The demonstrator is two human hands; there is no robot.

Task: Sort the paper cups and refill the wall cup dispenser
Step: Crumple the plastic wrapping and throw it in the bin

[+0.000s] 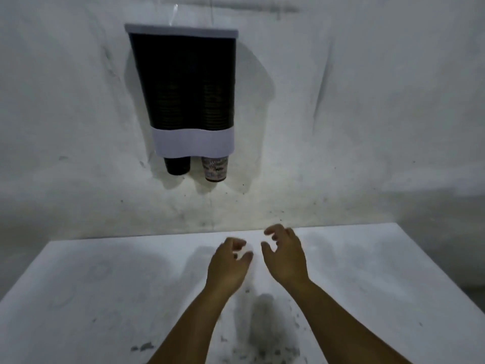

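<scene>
The wall cup dispenser (183,80) hangs on the wall, dark and see-through with a white lid and a white lower band. Two stacks of cups show dimly inside it. A black cup (177,165) pokes out of its left outlet and a patterned white cup (215,168) out of its right outlet. My left hand (229,261) and my right hand (284,252) hover side by side over the far middle of the white table (105,285), well below the dispenser. Both hands hold nothing, fingers curled and apart.
The table's far edge meets a rough white wall (367,101). Dark specks and smudges (262,345) lie on the tabletop near me. The table's right edge slants off at the right side of the view.
</scene>
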